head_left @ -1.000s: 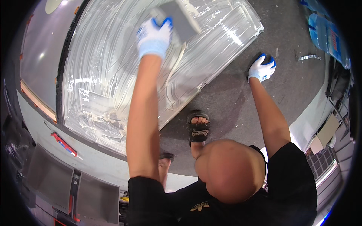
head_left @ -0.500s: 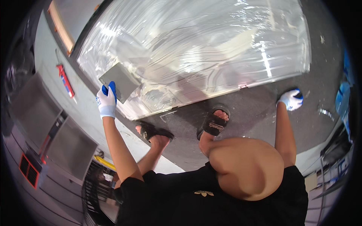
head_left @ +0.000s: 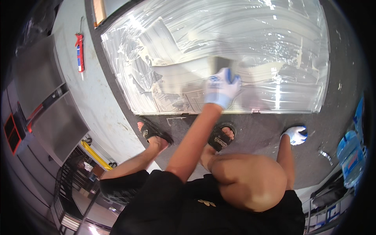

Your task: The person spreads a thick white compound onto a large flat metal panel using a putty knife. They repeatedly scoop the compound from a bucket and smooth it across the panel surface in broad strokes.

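Observation:
My left hand [head_left: 222,88], in a white glove with blue palm coating, is closed on a flat grey spreader blade [head_left: 221,64]. The blade lies against a large rectangular panel [head_left: 156,98] coated with wet, whitish paste. Both hand and blade are blurred by motion. A smooth pale band runs from the blade toward the panel's left part, where the paste lies in thicker streaks. Off the panel's near right corner, my gloved right hand [head_left: 294,135] rests on the dark grey surface [head_left: 266,137], thumb and fingers apart, with nothing visible in it.
My sandalled feet [head_left: 221,137] stand along the panel's near edge. A red and blue caulking gun [head_left: 80,53] lies on the pale floor at left. Large blue-tinted plastic bottles [head_left: 350,154] stand at right. Grey boards [head_left: 58,125] and a yellow bar [head_left: 96,156] are at lower left.
My left hand has swept the spreader rightward from the panel's left edge to its middle, leaving a smoothed band. The head view has shifted and turned; my right hand stays on the dark surface.

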`<move>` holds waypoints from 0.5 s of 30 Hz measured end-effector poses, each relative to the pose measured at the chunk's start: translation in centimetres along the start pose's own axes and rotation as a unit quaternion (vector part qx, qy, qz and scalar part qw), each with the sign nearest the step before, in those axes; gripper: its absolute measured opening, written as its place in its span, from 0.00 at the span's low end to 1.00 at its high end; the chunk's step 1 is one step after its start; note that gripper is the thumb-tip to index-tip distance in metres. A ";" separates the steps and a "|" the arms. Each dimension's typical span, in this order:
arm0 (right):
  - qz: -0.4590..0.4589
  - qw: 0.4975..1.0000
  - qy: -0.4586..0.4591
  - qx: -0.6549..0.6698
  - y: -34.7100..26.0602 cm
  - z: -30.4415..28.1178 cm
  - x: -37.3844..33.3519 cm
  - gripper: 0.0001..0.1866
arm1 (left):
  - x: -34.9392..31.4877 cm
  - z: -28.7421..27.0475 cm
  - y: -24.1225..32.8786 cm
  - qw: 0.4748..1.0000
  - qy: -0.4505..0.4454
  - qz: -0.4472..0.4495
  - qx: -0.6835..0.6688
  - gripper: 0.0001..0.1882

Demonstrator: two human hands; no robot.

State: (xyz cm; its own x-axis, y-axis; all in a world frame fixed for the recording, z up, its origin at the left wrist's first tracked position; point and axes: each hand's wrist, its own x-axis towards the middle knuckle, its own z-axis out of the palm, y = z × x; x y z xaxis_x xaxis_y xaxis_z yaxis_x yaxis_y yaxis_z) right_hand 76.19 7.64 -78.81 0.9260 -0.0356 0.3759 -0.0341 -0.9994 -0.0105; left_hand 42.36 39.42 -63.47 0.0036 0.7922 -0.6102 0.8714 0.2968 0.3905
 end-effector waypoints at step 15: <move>0.015 0.999 -0.025 0.028 0.4 0.7 -0.1 0.34 | 7.7 -4.6 6.5 0.985 -0.086 0.146 0.038 0.26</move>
State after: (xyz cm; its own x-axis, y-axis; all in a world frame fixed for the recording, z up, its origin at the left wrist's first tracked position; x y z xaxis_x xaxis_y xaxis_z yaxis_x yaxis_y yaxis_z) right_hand 76.34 7.23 -79.45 0.9423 -0.0644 0.3287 -0.0427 -0.9964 -0.0730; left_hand 45.80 49.94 -62.42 0.3378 0.7334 -0.5900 0.8550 0.0229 0.5180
